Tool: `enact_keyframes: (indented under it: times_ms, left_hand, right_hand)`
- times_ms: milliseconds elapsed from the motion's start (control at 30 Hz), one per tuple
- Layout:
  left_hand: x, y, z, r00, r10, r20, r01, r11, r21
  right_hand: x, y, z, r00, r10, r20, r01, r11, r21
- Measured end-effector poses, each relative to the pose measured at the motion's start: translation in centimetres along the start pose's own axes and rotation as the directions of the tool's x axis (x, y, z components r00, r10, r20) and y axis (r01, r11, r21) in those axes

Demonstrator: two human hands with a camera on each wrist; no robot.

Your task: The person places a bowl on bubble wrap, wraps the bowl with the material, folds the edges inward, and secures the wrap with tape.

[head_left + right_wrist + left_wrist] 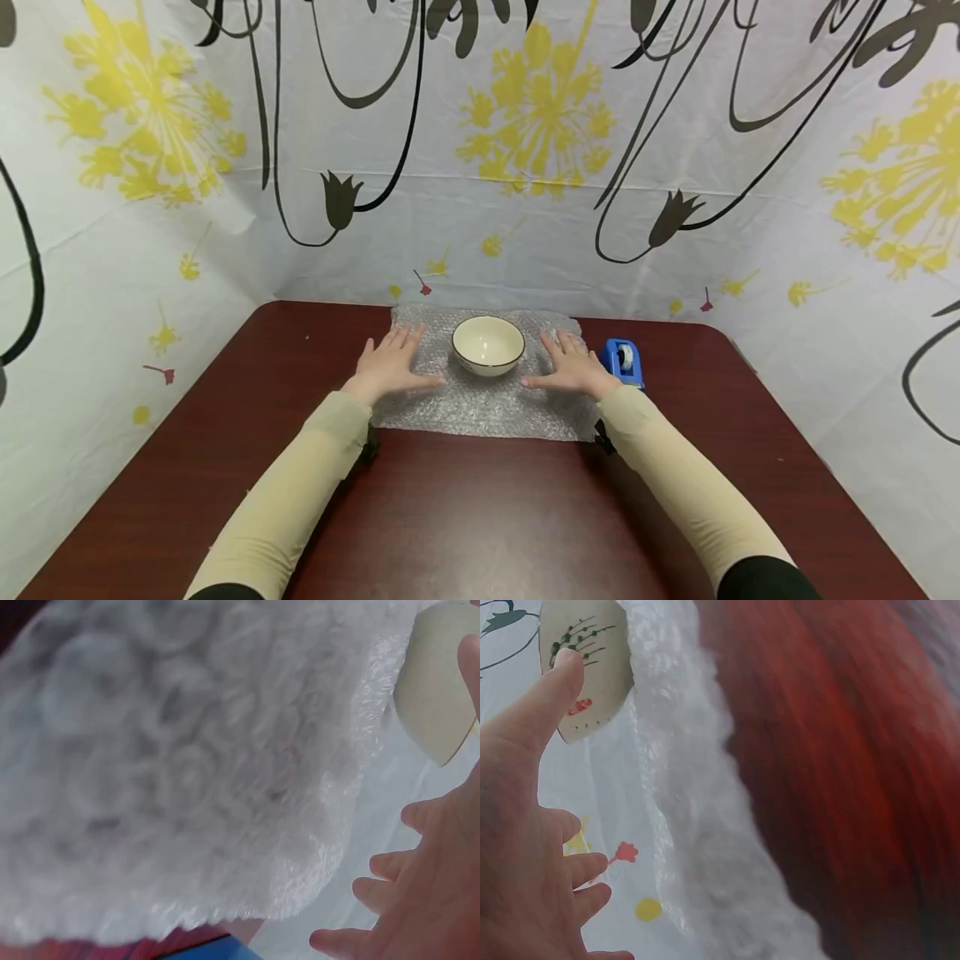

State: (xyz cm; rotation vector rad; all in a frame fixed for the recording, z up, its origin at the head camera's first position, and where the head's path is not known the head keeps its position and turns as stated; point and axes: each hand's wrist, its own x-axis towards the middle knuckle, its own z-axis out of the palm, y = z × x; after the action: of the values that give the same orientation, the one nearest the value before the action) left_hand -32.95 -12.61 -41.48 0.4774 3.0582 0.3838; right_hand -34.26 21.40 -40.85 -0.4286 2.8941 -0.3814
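A cream bowl with a dark rim (pixel 487 343) stands upright on a sheet of bubble wrap (pixel 480 412). Its outer wall carries a green and red painted pattern in the left wrist view, where the bowl (pixel 600 682) shows beyond the thumb. My left hand (pixel 393 364) is spread to the left of the bowl, over the left part of the sheet. On the bowl's other side, my right hand (pixel 572 367) spreads its fingers over the right part of the wrap. Both thumbs point inward at the bowl, with a gap on each side. Neither hand holds anything.
A blue tape dispenser (pixel 624 362) with a roll of tape sits just right of the wrap, close to my right hand. The dark red table (pixel 480 508) ends at the back against a white curtain (pixel 450 250) printed with flowers.
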Motion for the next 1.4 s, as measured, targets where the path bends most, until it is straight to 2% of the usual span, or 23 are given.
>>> enact_keyframes:
  times_ms: [133, 267, 433, 600, 867, 1000, 1200, 1400]
  left_hand:
    - [0.6, 0.8, 0.0, 0.999, 0.035, -0.004, -0.035, 0.999, -0.037]
    - [1.4, 2.2, -0.2, 0.997, 0.077, 0.015, -0.073, 0.982, -0.172]
    - [2.2, 3.7, -0.2, 0.995, 0.091, 0.051, -0.063, 0.916, -0.396]
    - [3.1, 4.0, 0.8, 0.994, 0.095, 0.049, -0.055, 0.849, -0.525]
    - [3.7, 3.9, 2.0, 0.997, 0.069, 0.045, -0.027, 0.795, -0.606]
    - [3.8, 4.1, 2.1, 0.997, 0.062, 0.034, -0.027, 0.779, -0.626]
    - [4.0, 4.4, 2.0, 0.999, 0.050, 0.017, -0.027, 0.769, -0.638]
    - [3.9, 4.9, 1.1, 0.998, 0.062, -0.007, -0.051, 0.747, -0.663]
  right_hand:
    - [0.4, -0.6, 0.0, 0.999, -0.049, -0.012, 0.050, 0.989, 0.139]
    - [0.9, -1.5, 0.1, 0.993, -0.107, -0.040, 0.114, 0.947, 0.299]
    - [1.4, -2.7, 0.3, 0.992, -0.117, -0.052, 0.128, 0.900, 0.416]
    - [1.8, -3.3, 1.0, 0.997, -0.073, -0.025, 0.076, 0.853, 0.516]
    - [2.2, -3.6, 1.6, 0.996, -0.077, -0.037, 0.084, 0.806, 0.586]
    - [2.3, -3.5, 1.6, 0.995, -0.083, -0.047, 0.094, 0.783, 0.615]
    - [2.4, -3.4, 1.5, 0.994, -0.064, -0.089, 0.105, 0.784, 0.612]
    - [1.9, -3.7, 0.4, 0.990, -0.068, -0.124, 0.132, 0.759, 0.637]
